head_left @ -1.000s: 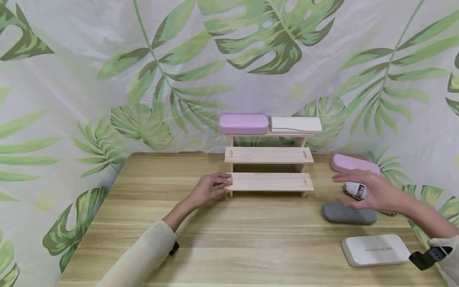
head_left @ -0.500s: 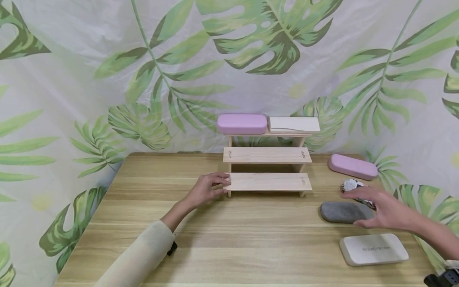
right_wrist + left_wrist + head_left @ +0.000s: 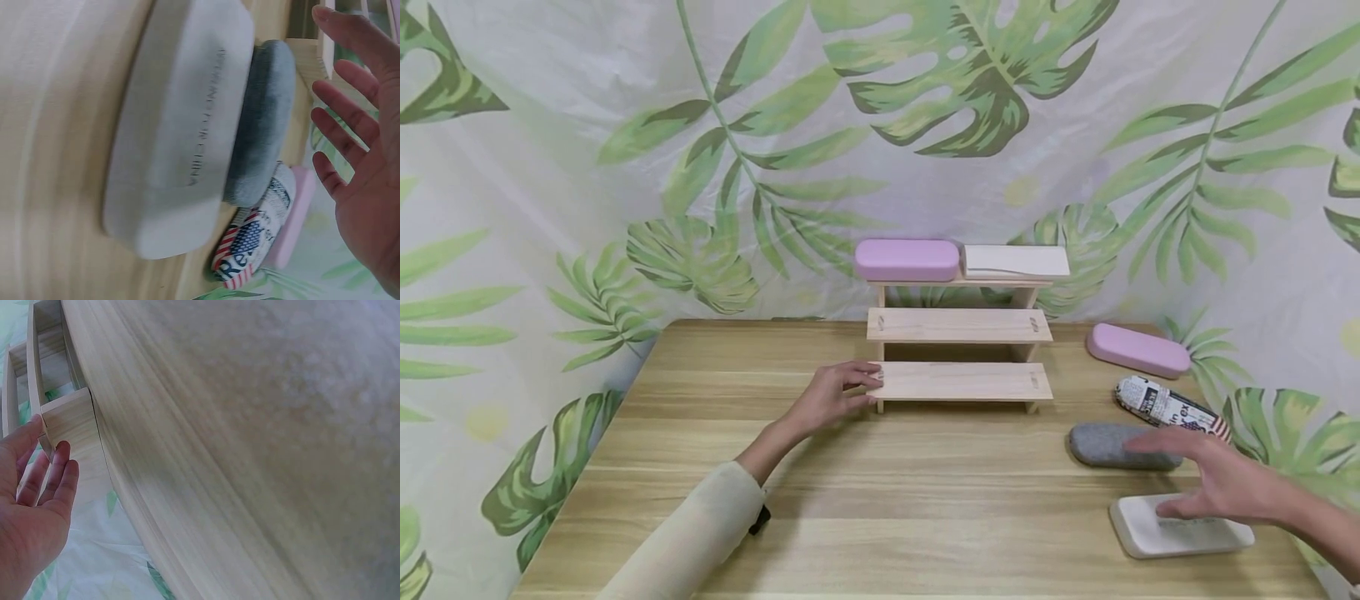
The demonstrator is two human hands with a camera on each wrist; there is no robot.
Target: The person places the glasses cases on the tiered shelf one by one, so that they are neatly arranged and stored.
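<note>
A three-tier wooden shelf [image 3: 962, 382] stands at the back of the table. At the left end of its lowest board, my left hand [image 3: 826, 402] pinches the board's edge, thumb and fingers on the corner, as the left wrist view shows too. My right hand [image 3: 1228, 479] hovers with fingers spread, holding nothing, over a white glasses case [image 3: 187, 131] and near a grey glasses case [image 3: 1097, 444]. Beyond these lie a newsprint-patterned glasses case [image 3: 1172, 406] and a pink glasses case [image 3: 1138, 350].
On the shelf's top board sit a lilac glasses case [image 3: 907, 260] and a white case [image 3: 1017, 261] side by side. A leaf-printed cloth [image 3: 775, 150] hangs behind the wood-grain table [image 3: 880, 517].
My right hand has moved toward me, from above the patterned case to above the white one, uncovering the pink and patterned cases. My left hand has stayed at the shelf.
</note>
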